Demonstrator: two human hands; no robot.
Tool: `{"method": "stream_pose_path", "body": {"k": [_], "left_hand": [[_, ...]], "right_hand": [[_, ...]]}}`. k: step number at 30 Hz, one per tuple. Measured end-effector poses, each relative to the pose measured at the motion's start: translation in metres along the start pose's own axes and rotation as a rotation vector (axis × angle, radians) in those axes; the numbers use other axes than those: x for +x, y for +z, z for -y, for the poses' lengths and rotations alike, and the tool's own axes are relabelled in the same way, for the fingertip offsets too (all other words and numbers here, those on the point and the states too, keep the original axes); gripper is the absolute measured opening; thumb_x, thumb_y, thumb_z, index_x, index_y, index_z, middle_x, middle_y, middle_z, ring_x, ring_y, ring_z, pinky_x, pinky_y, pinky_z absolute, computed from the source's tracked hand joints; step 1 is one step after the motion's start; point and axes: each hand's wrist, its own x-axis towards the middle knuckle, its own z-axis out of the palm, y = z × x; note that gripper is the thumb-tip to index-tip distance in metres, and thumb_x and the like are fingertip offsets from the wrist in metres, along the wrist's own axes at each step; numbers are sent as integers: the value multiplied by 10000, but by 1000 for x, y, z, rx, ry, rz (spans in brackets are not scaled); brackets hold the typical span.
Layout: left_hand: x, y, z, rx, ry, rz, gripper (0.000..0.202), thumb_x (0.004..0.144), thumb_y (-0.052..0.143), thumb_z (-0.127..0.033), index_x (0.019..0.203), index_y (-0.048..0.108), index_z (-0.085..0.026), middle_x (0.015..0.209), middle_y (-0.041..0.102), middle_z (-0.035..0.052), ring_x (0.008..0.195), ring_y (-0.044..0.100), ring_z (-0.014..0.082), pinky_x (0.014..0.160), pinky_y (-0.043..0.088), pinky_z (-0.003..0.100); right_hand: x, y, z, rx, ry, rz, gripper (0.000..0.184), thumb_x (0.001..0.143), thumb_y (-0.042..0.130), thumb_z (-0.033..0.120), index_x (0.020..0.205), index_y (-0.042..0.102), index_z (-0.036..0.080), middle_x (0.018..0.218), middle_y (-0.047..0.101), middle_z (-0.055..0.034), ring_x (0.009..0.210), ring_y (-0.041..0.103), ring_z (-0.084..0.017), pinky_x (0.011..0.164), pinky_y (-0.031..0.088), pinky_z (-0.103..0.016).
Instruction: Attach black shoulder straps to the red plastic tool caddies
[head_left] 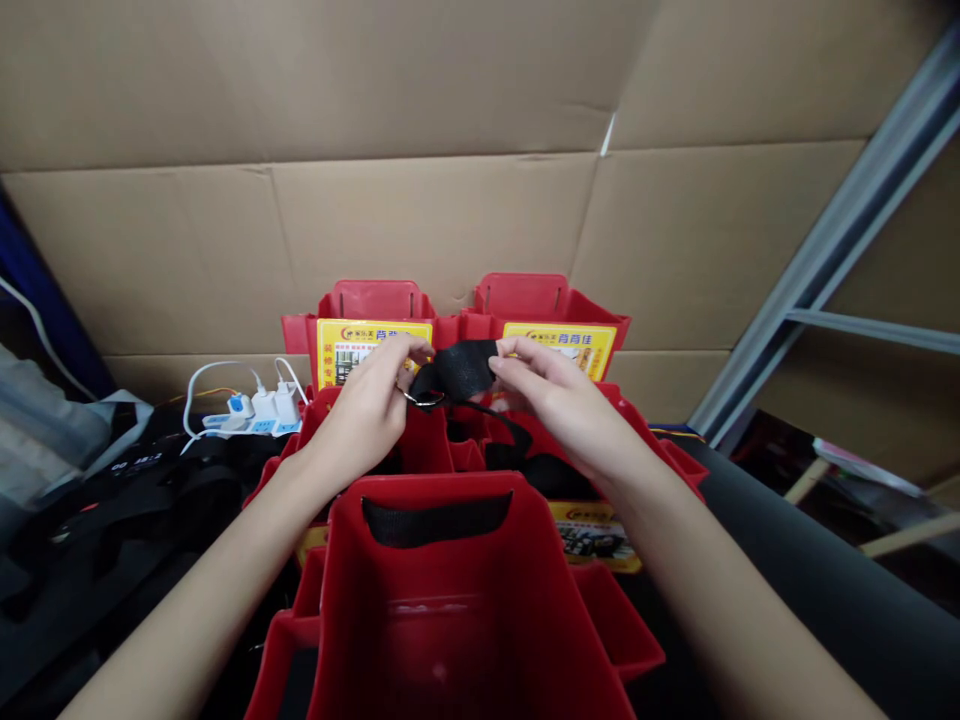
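Between my two hands a black webbing strap (pixel 466 370) is stretched, above the red plastic boxes. My left hand (pixel 373 405) pinches the strap end where a metal ring (pixel 425 401) hangs, its fingertips close to the ring. On the other side, my right hand (pixel 551 385) grips the strap between thumb and fingers. Below them stands a red tool box (pixel 442 620) with side pockets, nearest to me. A black band (pixel 436 522) runs through slots in its back wall. More black strap (pixel 555 472) lies in the red box behind.
Two red boxes with yellow labels (pixel 600 352) stand at the back against cardboard sheets (pixel 435 220). At left, a power strip (pixel 251 424) with plugs and cables sits beside heaped black straps (pixel 150 540). A grey metal frame (pixel 832 230) leans at right.
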Motion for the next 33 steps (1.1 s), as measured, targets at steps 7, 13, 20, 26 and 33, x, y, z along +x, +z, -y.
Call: {"method": "stream_pose_path", "body": {"k": [7, 13, 20, 26, 33], "left_hand": [[0, 1, 2, -147, 52, 130, 613, 591, 299, 84, 1095, 559, -150, 1039, 621, 66, 1027, 540, 182, 945, 418, 375], [0, 0, -4, -581, -504, 200, 357, 719, 374, -87, 960, 627, -161, 645, 612, 23, 505, 501, 102, 456, 446, 211], [2, -4, -14, -696, -473, 249, 459, 659, 388, -26, 1036, 612, -162, 704, 629, 1, 519, 501, 88, 507, 444, 211], [3, -5, -16, -514, -290, 357, 508, 668, 352, 39, 1073, 583, -163, 981, 627, 41, 934, 562, 162, 871, 452, 318], [0, -18, -31, -710, -308, 519, 500, 670, 450, 18, 1101, 562, -210, 1022, 632, 38, 954, 590, 178, 768, 508, 274]], "right_hand": [[-3, 6, -2, 279, 0, 130, 161, 846, 514, 328, 868, 559, 175, 852, 685, -50, 750, 651, -138, 736, 517, -291], [-1, 2, -4, 62, -248, 135, 155, 844, 523, 317, 806, 614, 198, 887, 675, -27, 914, 619, -145, 911, 444, -334], [-2, 7, -10, -29, -105, 310, 166, 743, 643, 230, 902, 622, 189, 838, 641, -8, 750, 610, -109, 718, 487, -244], [-4, 14, -10, -139, -178, 283, 155, 718, 663, 207, 851, 588, 176, 849, 602, -8, 753, 596, -104, 715, 493, -239], [-6, 14, -9, -465, -353, 109, 68, 764, 611, 218, 781, 557, 181, 756, 582, -1, 608, 530, -87, 496, 409, -200]]}}
